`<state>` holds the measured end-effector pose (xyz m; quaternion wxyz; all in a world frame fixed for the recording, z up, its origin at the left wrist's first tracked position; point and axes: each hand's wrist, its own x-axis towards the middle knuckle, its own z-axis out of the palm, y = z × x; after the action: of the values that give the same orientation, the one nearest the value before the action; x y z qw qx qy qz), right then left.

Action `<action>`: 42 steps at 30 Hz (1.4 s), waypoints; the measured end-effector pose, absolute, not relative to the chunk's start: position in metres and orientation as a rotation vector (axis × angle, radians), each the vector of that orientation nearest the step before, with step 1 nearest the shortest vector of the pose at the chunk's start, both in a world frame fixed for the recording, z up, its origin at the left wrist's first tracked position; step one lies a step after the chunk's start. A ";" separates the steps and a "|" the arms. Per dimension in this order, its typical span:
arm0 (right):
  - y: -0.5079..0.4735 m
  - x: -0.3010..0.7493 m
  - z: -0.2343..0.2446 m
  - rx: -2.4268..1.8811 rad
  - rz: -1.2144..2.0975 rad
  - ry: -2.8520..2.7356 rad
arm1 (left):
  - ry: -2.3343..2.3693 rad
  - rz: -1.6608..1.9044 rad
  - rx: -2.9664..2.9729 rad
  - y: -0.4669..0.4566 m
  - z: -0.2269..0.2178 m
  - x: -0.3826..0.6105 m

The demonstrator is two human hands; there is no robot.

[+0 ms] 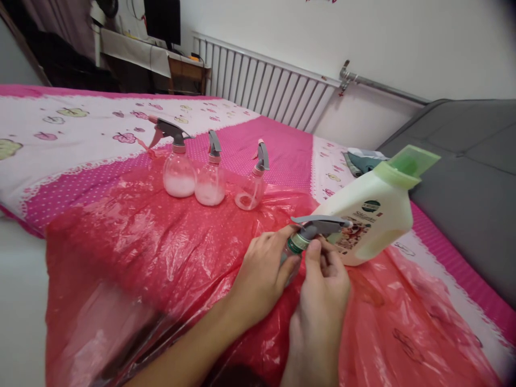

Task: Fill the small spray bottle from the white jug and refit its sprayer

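My left hand (262, 271) is wrapped around the body of a small green spray bottle (297, 243), which leans to the right. Closed at the bottle's neck, just under its grey trigger head (322, 221), are the thumb and fingers of my right hand (325, 285). Most of the bottle's body is hidden by my hands. Right behind them stands a large cream jug (374, 215) with a green cap. Farther back, three clear pink spray bottles with grey heads stand upright: the left one (179, 174) and middle one (210, 185) hold whitish foam, and the right one (250, 189) shows little inside.
A crinkled red plastic sheet (169, 236) lies under the bottles on a pink and white bedspread (282, 140). A grey padded headboard (455, 161) rises at the right. Folded cloth (360, 161) lies behind the jug. A radiator (266, 75) lines the wall.
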<state>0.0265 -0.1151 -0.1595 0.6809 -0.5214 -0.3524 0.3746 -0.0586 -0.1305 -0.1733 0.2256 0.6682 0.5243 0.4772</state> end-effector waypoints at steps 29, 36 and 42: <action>-0.119 0.027 -0.152 -0.818 1.083 -0.645 | 1.428 1.357 1.801 -0.129 -0.177 -0.059; -0.117 0.027 -0.155 -0.986 1.166 -0.599 | 1.451 1.338 1.851 -0.128 -0.176 -0.059; -0.121 0.029 -0.154 -1.037 1.189 -0.632 | 1.450 1.329 1.833 -0.127 -0.175 -0.059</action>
<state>0.0292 -0.1215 -0.1538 0.6600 -0.4585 -0.2794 0.5254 -0.0592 -0.1265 -0.1750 0.2245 0.6644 0.5254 0.4818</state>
